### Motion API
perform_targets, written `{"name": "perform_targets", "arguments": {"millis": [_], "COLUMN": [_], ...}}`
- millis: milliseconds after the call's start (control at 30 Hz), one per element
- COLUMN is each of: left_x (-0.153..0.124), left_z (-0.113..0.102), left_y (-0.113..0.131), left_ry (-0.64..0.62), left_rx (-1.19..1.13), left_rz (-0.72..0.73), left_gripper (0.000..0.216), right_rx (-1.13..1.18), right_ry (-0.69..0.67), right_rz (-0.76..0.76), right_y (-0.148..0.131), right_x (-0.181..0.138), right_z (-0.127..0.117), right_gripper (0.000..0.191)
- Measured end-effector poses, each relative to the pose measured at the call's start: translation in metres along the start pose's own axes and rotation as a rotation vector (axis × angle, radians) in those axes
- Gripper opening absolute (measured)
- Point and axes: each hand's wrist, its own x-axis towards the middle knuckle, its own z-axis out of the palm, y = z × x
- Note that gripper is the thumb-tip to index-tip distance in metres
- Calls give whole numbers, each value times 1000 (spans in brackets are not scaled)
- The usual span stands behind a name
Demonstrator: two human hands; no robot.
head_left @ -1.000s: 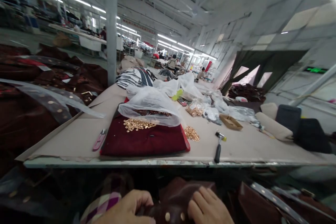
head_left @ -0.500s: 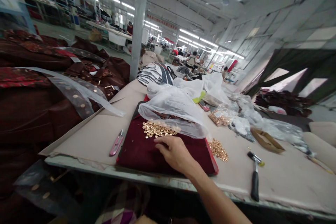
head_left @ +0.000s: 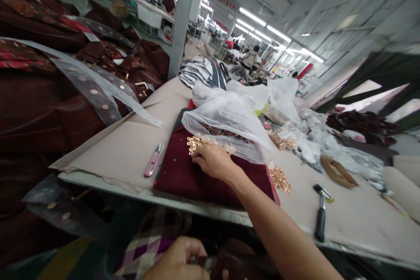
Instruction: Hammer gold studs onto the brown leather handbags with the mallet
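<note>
My right hand [head_left: 215,162] reaches over a dark red cloth pad [head_left: 183,183], fingertips pinched together at the near edge of a pile of gold metal studs [head_left: 194,141]. Whatever may be between those fingertips is too small to make out. Low in the view, my left hand [head_left: 180,259] is curled closed on a dark brown leather piece [head_left: 229,262] with a few light studs on it, below the table edge. A translucent white plastic bag [head_left: 226,118] with brown pieces inside lies just behind the gold pile.
Pink-handled thread snips [head_left: 154,160] lie left of the pad. To its right are a second heap of coppery studs [head_left: 280,179], a black-handled hammer [head_left: 320,214] and an open cardboard box [head_left: 337,171]. Brown leather bags [head_left: 65,118] are heaped at the left.
My right hand has moved onto the edge of the gold pile, its fingers drawn together. My left hand and the brown leather have come up into view at the bottom. The view has tilted down.
</note>
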Motion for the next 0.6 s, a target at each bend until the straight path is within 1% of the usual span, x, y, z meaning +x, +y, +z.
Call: {"name": "perform_targets", "arguments": {"millis": [100,167,267,333,400,500,600], "left_x": [-7,-11,-17,-20,-21,-23,-26], "left_z": [6,10,14,18,23,32,39], "left_y": [6,10,15,17,18,18,18], "left_ry": [-34,-70,-94,-114,-120,-92,-74], "left_rx": [-34,-22,-11,-1,33,112,140], "left_rz": [8,25,-36,-50,-16,28,17], "left_gripper": [29,27,29,31,29,28,30], "right_rx": [101,210,397,458,474,484,488], "right_ry": [-5,-26,-85,-137,-152,-88,-15], "right_rz": [28,41,84,122,126,86,70], "right_y": [-1,-5,-14,-20,-24,-27,-27], "right_x": [-34,-70,-132,-169,-198,-223,-233], "right_z": [-2,-5,-10,-9,-3,11,22], "right_gripper": [11,10,9,10,11,10,11]}}
